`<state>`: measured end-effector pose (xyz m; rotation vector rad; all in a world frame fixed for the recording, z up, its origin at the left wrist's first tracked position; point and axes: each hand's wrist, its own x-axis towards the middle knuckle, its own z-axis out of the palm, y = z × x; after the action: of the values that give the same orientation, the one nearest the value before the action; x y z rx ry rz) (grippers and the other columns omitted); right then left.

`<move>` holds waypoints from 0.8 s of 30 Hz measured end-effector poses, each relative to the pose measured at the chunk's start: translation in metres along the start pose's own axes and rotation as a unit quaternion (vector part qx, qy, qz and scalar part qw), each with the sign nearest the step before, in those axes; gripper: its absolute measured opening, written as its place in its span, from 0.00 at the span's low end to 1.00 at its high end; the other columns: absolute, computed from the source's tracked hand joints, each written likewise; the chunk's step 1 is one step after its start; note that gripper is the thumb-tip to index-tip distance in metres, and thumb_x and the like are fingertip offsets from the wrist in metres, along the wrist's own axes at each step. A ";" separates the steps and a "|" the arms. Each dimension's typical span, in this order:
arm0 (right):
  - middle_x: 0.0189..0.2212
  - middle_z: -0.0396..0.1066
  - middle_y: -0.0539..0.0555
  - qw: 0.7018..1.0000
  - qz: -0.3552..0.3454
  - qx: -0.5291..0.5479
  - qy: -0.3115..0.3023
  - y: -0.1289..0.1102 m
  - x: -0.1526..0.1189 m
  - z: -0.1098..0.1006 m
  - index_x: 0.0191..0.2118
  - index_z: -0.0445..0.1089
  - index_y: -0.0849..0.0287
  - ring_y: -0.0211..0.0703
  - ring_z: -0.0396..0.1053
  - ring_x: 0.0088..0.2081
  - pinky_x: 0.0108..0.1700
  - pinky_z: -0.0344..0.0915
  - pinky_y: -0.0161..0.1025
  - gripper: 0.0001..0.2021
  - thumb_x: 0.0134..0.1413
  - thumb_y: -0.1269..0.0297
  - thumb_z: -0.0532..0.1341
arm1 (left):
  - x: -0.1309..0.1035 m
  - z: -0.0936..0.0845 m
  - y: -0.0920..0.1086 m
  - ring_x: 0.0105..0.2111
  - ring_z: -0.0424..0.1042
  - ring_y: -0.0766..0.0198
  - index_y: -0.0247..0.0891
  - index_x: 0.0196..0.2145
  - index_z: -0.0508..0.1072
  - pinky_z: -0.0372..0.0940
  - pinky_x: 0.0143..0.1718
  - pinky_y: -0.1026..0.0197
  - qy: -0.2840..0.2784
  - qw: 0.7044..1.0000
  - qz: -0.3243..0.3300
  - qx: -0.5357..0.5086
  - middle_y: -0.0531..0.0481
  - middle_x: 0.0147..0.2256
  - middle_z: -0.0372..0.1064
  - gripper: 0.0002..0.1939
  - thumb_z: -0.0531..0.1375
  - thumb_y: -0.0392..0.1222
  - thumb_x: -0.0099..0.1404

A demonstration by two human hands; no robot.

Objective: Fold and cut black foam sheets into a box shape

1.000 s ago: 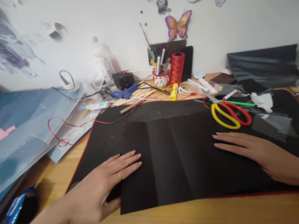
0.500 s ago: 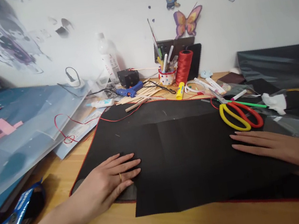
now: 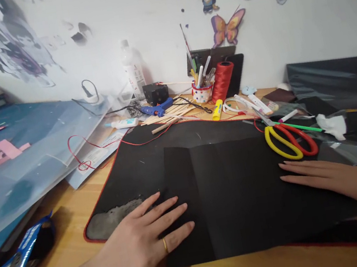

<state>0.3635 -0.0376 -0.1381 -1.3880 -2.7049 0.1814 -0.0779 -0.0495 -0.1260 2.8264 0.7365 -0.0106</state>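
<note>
A large black sheet (image 3: pixel 238 196) with a vertical crease lies on a black mat (image 3: pixel 121 180) with a red edge. My left hand (image 3: pixel 149 240), a ring on one finger, is at the sheet's left side with its fingers spread over it and its thumb near the front edge. Flat on the right part of the sheet rests my right hand (image 3: pixel 324 177), fingers stretched out. Neither hand grips anything. Scissors (image 3: pixel 286 139) with yellow and red handles lie just beyond my right hand.
Behind the mat are a blue glue gun (image 3: pixel 157 108), wooden sticks, a yellow glue stick (image 3: pixel 217 110), a pen cup (image 3: pixel 201 92) and a red thread spool (image 3: pixel 222 82). Crumpled white tissue (image 3: pixel 332 125) lies at the right, a blue packet (image 3: pixel 18 263) at the left.
My left hand has moved right and nearer, onto the sheet's left part, uncovering a grey worn patch on the mat. My right hand stays nearly in place. The view has shifted slightly.
</note>
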 end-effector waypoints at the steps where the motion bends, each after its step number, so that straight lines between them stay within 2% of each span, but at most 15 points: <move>1: 0.56 0.60 0.45 1.000 -0.011 0.002 -0.016 0.003 0.000 0.000 0.56 0.56 0.37 0.53 0.61 0.54 0.52 0.62 0.52 0.29 0.46 0.61 0.59 | 0.000 0.001 0.000 0.57 0.55 0.49 0.45 0.60 0.53 0.49 0.56 0.40 0.004 1.000 -0.006 -0.006 0.46 0.58 0.54 0.28 0.53 0.50 0.63; 3: 0.56 0.60 0.47 0.999 -0.019 0.019 -0.024 0.007 0.002 0.001 0.56 0.57 0.37 0.52 0.60 0.55 0.52 0.62 0.51 0.27 0.50 0.65 0.57 | 0.002 0.004 -0.001 0.55 0.61 0.52 0.46 0.57 0.59 0.55 0.55 0.43 0.020 0.999 -0.034 -0.031 0.47 0.55 0.61 0.22 0.51 0.48 0.66; 6: 0.51 0.67 0.47 0.995 -0.006 0.092 0.026 0.006 0.006 0.004 0.51 0.64 0.38 0.47 0.64 0.52 0.52 0.63 0.44 0.21 0.53 0.68 0.54 | 0.005 0.007 -0.001 0.51 0.66 0.57 0.44 0.51 0.67 0.60 0.53 0.51 0.074 0.987 -0.088 -0.114 0.48 0.49 0.68 0.16 0.50 0.44 0.67; 10: 0.40 0.75 0.47 0.977 0.072 0.191 0.068 -0.004 0.012 0.005 0.40 0.73 0.43 0.46 0.72 0.43 0.46 0.68 0.39 0.12 0.53 0.64 0.55 | 0.014 0.007 0.000 0.42 0.71 0.61 0.40 0.39 0.74 0.65 0.44 0.61 0.158 0.933 -0.184 -0.268 0.48 0.39 0.74 0.14 0.50 0.45 0.67; 12: 0.34 0.77 0.48 0.960 0.161 0.223 0.058 -0.009 0.019 0.003 0.35 0.75 0.46 0.47 0.74 0.36 0.38 0.72 0.38 0.09 0.51 0.60 0.58 | 0.021 0.005 0.000 0.31 0.71 0.63 0.37 0.30 0.74 0.65 0.34 0.64 0.166 0.897 -0.263 -0.316 0.50 0.30 0.72 0.18 0.50 0.48 0.66; 14: 0.29 0.77 0.50 0.932 0.264 0.247 0.026 -0.012 0.027 -0.001 0.33 0.76 0.51 0.48 0.75 0.29 0.28 0.72 0.37 0.10 0.50 0.56 0.58 | 0.030 0.001 -0.001 0.21 0.63 0.68 0.36 0.22 0.70 0.59 0.22 0.66 0.153 0.855 -0.347 -0.353 0.53 0.20 0.64 0.22 0.50 0.54 0.64; 15: 0.26 0.77 0.52 0.917 0.306 0.255 0.012 -0.012 0.031 -0.003 0.34 0.75 0.53 0.48 0.74 0.27 0.24 0.72 0.36 0.12 0.50 0.55 0.58 | 0.034 0.000 -0.003 0.18 0.59 0.69 0.35 0.20 0.68 0.54 0.19 0.67 0.146 0.833 -0.381 -0.374 0.55 0.17 0.59 0.23 0.50 0.56 0.63; 17: 0.24 0.76 0.53 0.903 0.342 0.258 0.002 -0.012 0.038 -0.004 0.39 0.73 0.56 0.48 0.74 0.25 0.21 0.71 0.36 0.15 0.52 0.53 0.56 | 0.042 -0.002 -0.007 0.17 0.53 0.71 0.35 0.20 0.66 0.48 0.16 0.68 0.145 0.793 -0.424 -0.413 0.58 0.16 0.53 0.24 0.51 0.59 0.60; 19: 0.28 0.76 0.56 0.917 0.334 0.208 0.065 -0.013 0.042 -0.002 0.46 0.68 0.58 0.50 0.74 0.28 0.25 0.72 0.38 0.21 0.51 0.51 0.56 | 0.049 -0.003 -0.014 0.17 0.51 0.71 0.35 0.19 0.64 0.46 0.16 0.68 0.154 0.771 -0.438 -0.436 0.58 0.16 0.52 0.24 0.53 0.61 0.58; 21: 0.40 0.73 0.61 0.938 0.290 0.094 0.164 -0.020 0.044 0.000 0.54 0.60 0.60 0.56 0.73 0.39 0.35 0.72 0.45 0.27 0.50 0.50 0.57 | 0.053 -0.002 -0.021 0.17 0.51 0.71 0.36 0.18 0.63 0.45 0.16 0.68 0.161 0.764 -0.445 -0.438 0.58 0.16 0.52 0.25 0.54 0.62 0.56; 23: 0.52 0.63 0.64 0.949 0.203 -0.052 0.237 -0.035 0.046 -0.001 0.59 0.52 0.57 0.61 0.63 0.51 0.50 0.63 0.54 0.29 0.52 0.55 0.56 | 0.057 -0.001 -0.026 0.16 0.52 0.70 0.36 0.17 0.63 0.46 0.16 0.68 0.169 0.764 -0.447 -0.434 0.57 0.15 0.54 0.25 0.54 0.62 0.55; 24: 0.57 0.58 0.62 0.953 0.143 -0.115 0.243 -0.046 0.049 -0.002 0.61 0.48 0.53 0.62 0.57 0.56 0.56 0.55 0.57 0.29 0.54 0.60 0.55 | 0.058 -0.001 -0.027 0.16 0.54 0.70 0.36 0.17 0.63 0.46 0.16 0.67 0.175 0.765 -0.446 -0.432 0.57 0.15 0.56 0.25 0.54 0.62 0.54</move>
<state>0.2985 -0.0240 -0.1281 -1.6217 -2.1660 -0.4165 -0.0403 0.0019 -0.1344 1.4233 1.5824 0.5538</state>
